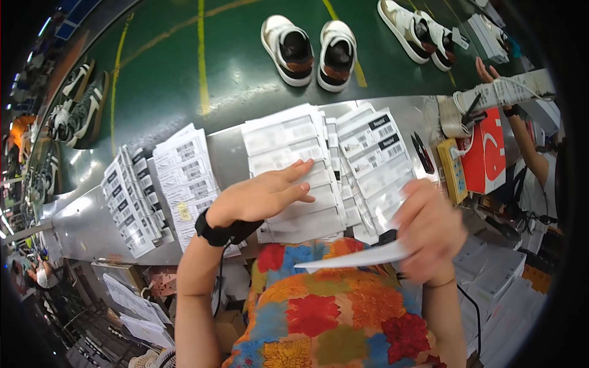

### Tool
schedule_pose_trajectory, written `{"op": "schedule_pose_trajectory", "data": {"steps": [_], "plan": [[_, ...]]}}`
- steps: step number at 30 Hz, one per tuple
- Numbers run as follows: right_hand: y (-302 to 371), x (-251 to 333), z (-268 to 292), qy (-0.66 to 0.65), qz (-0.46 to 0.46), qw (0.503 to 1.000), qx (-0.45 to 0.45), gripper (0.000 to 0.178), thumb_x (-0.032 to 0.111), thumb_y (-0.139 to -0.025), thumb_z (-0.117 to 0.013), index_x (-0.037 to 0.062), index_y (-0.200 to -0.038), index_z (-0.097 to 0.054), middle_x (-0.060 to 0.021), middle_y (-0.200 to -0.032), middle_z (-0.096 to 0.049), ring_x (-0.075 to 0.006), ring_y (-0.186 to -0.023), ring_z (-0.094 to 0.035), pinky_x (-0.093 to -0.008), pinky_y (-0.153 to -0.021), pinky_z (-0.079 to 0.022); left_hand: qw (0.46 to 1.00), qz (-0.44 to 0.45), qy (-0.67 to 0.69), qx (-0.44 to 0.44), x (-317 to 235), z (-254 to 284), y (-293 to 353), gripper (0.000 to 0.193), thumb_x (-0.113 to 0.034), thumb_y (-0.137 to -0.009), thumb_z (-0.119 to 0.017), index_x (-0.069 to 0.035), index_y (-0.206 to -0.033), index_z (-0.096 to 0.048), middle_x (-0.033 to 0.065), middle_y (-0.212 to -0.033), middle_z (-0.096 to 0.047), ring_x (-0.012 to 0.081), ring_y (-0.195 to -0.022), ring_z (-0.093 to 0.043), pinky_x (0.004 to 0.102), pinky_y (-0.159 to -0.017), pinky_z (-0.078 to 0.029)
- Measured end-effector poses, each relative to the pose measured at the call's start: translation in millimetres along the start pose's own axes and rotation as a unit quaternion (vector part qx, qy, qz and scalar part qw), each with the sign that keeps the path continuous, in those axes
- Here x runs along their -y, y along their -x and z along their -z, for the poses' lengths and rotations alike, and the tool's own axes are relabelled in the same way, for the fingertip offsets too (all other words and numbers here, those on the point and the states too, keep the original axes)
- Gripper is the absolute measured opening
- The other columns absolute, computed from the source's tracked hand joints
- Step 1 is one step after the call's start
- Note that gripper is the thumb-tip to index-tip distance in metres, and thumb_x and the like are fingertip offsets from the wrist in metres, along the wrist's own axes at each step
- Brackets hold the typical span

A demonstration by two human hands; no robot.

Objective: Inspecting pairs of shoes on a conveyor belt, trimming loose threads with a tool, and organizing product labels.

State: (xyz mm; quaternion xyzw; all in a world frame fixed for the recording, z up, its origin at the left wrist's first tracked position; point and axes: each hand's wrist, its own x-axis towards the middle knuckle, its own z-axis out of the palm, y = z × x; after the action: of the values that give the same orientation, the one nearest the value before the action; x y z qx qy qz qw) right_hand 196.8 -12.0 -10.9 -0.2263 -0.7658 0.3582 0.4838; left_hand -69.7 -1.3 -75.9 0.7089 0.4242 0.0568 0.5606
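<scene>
Head cam: white sheet [362, 256] in the right hand [432, 230], above the floral top [353, 310]
Should be light, bendy; pinch an edge. Right grip looks snug, though blurred; left hand [264, 193] spread loosely over label sheets [291, 153], holding nothing.

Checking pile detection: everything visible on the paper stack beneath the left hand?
The paper stack is white, its layers uneven at the right edge. The top shows rows of pale panels with faint grey bands. It lies flat on the metal counter, before the wearer. The left hand covers part of it; contact is unclear.
</scene>
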Motion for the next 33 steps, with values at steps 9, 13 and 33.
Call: {"op": "schedule_pose_trajectory", "data": {"steps": [9, 13, 33], "plan": [[-100.6, -242.4, 13.7, 0.153, -0.334, 0.898, -0.242, 0.055, 0.036, -0.075, -0.083, 0.0043, -0.111, -0.056, -0.0051, -0.086, -0.06, -0.0153, -0.077, -0.055, -0.0257, -0.073, -0.045, 0.896, 0.214, -0.179, -0.347, 0.1, -76.2, 43.1, 0.043, -0.036, -0.082, -0.076, 0.005, -0.081, -0.062, 0.0157, -0.075, -0.065, 0.0287, -0.068, -0.065, 0.037, -0.06, -0.05], [-87.2, -230.7, 15.9, 0.336, -0.249, 0.868, -0.268, 0.073, 0.037, -0.073, -0.084, 0.0044, -0.13, -0.052, -0.0147, -0.106, -0.057, -0.0241, -0.101, -0.054, -0.0344, -0.084, -0.047, 0.867, 0.224, -0.135, -0.424, 17.0, -99.8, 31.5, 0.045, -0.029, -0.074, -0.083, 0.003, -0.09, -0.056, 0.0163, -0.072, -0.063, 0.0283, -0.066, -0.064, 0.0354, -0.06, -0.049], [66.9, 1.0, 12.6, -0.031, -0.388, 0.915, -0.108, 0.057, 0.007, -0.076, -0.082, -0.0047, -0.123, -0.051, -0.0128, -0.116, -0.064, -0.0161, -0.102, -0.063, -0.0286, -0.087, -0.051, 0.905, -0.052, 0.394, -0.152, -53.4, -48.6, 4.1, 0.038, -0.02, -0.097, -0.061, 0.001, -0.127, -0.054, 0.004, -0.106, -0.061, 0.0105, -0.092, -0.059, 0.0268, -0.077, -0.051]]}}
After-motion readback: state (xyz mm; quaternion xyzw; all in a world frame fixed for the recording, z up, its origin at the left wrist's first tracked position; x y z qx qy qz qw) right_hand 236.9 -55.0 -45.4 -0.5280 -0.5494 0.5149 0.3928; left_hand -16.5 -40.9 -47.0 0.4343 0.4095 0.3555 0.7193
